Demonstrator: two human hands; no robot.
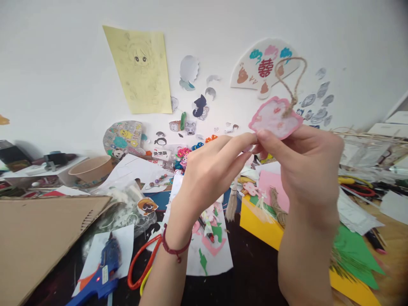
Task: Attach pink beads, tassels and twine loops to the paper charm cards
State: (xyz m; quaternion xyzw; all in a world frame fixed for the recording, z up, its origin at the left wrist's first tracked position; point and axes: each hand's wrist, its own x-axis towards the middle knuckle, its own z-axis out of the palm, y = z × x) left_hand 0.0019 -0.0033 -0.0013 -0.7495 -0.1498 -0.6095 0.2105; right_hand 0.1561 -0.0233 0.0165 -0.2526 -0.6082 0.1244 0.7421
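Note:
A white flower-shaped pendant (276,119) with a pink border and small pink marks is raised in front of the wall. A twine loop (290,80) is knotted at its upper right. My right hand (310,163) pinches the pendant between thumb and fingers. At its lower left edge, my left hand (208,170) has its fingers closed together, and what lies between those fingertips is hidden. Below the left fingers hangs a beige tassel (232,204); whether it is joined to the pendant I cannot tell.
Paper scraps cover a white sheet (210,250). A blue glue gun (105,272) with a lit red light and red-handled scissors (140,263) lie at left beside cardboard (47,238). Yellow card (261,225), green paper (357,255) and a twine bundle (278,208) lie right.

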